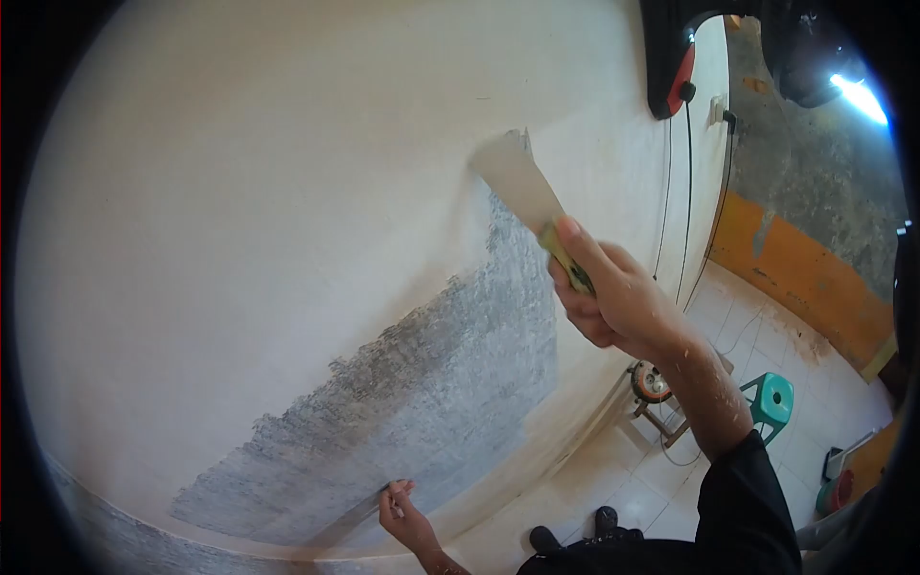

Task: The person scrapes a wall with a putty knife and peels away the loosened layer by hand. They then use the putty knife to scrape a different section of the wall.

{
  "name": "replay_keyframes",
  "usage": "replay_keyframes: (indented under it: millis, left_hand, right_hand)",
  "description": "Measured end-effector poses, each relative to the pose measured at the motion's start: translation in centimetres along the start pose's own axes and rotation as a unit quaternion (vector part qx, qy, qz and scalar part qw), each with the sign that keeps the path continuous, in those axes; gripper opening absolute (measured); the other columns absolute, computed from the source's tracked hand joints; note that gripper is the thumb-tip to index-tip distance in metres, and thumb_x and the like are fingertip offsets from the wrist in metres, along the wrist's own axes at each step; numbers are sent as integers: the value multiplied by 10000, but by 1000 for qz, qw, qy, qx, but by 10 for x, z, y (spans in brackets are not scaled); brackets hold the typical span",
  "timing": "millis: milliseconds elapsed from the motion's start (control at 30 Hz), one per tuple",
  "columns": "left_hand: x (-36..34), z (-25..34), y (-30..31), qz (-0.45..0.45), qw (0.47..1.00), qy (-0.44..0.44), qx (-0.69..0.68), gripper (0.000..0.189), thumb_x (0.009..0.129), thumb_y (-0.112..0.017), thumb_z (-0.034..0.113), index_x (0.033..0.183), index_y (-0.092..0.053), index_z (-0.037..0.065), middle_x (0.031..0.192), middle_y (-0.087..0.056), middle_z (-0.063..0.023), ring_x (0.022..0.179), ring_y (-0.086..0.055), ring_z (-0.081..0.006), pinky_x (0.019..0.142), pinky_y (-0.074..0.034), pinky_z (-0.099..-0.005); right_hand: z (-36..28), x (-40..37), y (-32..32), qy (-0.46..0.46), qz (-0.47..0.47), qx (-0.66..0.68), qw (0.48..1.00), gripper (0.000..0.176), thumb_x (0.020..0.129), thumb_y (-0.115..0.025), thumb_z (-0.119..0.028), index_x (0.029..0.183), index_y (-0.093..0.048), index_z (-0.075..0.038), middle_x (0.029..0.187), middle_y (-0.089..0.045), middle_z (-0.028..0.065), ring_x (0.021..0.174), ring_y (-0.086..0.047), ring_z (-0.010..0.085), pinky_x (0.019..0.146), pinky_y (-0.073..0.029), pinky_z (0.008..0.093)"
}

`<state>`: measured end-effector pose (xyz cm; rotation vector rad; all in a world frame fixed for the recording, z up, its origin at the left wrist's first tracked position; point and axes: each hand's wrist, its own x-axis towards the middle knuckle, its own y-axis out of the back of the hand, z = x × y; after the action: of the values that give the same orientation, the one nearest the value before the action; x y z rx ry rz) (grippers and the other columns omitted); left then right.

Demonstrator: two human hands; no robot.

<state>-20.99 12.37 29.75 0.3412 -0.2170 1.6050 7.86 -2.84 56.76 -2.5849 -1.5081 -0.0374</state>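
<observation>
My right hand [613,292] is wrapped round the yellow-green handle of a scraper [522,182]. The wide, flat blade lies against the wall [287,172] at the upper tip of a grey bared patch [450,383], beside pale coating. Low in the view, my left hand [399,508] is close to the patch's lower edge, fingers curled together. What they hold, if anything, I cannot make out. Small pale flecks stick to my right forearm.
A green stool [771,398] and a cable reel [652,381] on a small wooden stand are on the tiled floor [623,498] to the right. Cables hang along the wall near a black-and-red object [682,77]. A lit lamp [860,99] shines at upper right.
</observation>
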Motion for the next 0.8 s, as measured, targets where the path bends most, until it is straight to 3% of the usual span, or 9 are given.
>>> replay_keyframes:
  millis: [100,200,333,467,667,800]
  left_hand:
    - [2,-5,8,-7,1000,4,-1,285,1008,-541,188,878,-637,-46,853,-672,-118,801,-654,-198,783,-510,-332]
    - [1,-4,11,-11,1000,10,4,280,1007,-542,180,880,-638,-50,862,-678,-130,807,-666,-207,789,-522,-339]
    - [2,-1,6,-12,1000,-2,5,275,1005,-542,172,883,-637,-56,868,-678,-136,805,-664,-208,788,-527,-343]
    - [-2,5,0,7,1000,17,-20,278,1006,-544,173,882,-636,-58,868,-676,-138,808,-662,-209,801,-526,-341]
    - [1,0,5,-7,1000,6,-12,289,1007,-543,185,882,-636,-58,870,-676,-137,811,-659,-210,809,-521,-339]
    - [1,-5,8,-15,1000,4,-12,293,1007,-543,191,884,-637,-58,869,-676,-137,807,-658,-212,804,-520,-339]
  right_hand:
    - [31,-7,10,-45,36,-20,998,552,1013,-343,-621,827,-439,-111,604,-314,-88,457,-256,21,388,-200,223]
    - [18,-1,9,-39,51,-67,996,547,1021,-322,-612,808,-428,-120,600,-309,-90,449,-250,19,378,-195,223]
    - [24,-10,11,-50,27,-89,994,555,1017,-324,-622,778,-421,-130,602,-319,-88,460,-269,16,381,-216,218]
    - [-11,4,-10,23,44,-69,996,562,1015,-327,-625,790,-436,-122,602,-310,-91,464,-271,17,389,-216,214]
    - [30,-5,8,-39,65,-50,996,569,1010,-329,-637,814,-444,-115,602,-312,-93,470,-265,14,393,-214,213]
    - [18,-1,7,8,63,-67,996,558,1023,-315,-613,820,-452,-111,601,-309,-95,461,-252,21,394,-211,220]
